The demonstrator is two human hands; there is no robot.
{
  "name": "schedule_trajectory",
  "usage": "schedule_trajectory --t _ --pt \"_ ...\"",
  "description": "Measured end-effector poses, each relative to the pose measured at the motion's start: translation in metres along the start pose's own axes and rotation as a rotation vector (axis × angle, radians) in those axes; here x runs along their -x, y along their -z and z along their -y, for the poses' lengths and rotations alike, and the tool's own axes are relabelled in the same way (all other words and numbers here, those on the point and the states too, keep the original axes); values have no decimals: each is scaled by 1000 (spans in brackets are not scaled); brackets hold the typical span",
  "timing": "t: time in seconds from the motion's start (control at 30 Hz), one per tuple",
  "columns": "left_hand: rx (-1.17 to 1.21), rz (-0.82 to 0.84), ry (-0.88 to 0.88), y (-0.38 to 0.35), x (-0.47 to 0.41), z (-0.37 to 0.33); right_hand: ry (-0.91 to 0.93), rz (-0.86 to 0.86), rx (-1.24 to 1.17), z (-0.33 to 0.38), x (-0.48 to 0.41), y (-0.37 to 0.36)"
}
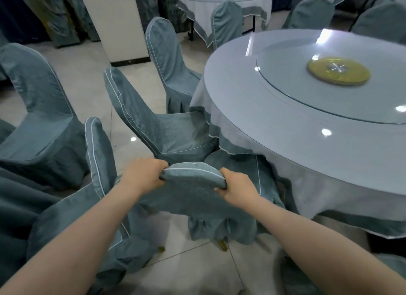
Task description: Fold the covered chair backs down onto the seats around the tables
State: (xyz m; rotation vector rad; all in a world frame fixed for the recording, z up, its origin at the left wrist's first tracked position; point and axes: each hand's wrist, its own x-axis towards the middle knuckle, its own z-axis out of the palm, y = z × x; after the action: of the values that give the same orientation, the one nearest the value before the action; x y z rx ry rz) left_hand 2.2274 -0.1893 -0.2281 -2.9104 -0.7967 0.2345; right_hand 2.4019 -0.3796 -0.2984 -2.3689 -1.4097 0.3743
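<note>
Chair back (193,191): teal cover, not yet down on its seat, just beside the round table (230,101).
Left hand (142,174): fingers curled over its top left corner.
Right hand (238,188): gripping its top right corner.
Neighbouring chair (158,123): back leaning, just beyond the hands.
Glass turntable (318,101): on the table.

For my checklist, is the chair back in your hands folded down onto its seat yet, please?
Not yet: left hand and right hand grip the chair back top, raised above the seat.
</note>
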Motion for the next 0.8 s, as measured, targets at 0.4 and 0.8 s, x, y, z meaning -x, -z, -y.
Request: schedule_trajectory --t 0.4,0.8 --pt "-66 -48 -142 4 -6 -18 37 81 -60 4 36 -26" --pt "4 -206 -351 -15 -2 -78 -109 105 -93 -29 88 -49"
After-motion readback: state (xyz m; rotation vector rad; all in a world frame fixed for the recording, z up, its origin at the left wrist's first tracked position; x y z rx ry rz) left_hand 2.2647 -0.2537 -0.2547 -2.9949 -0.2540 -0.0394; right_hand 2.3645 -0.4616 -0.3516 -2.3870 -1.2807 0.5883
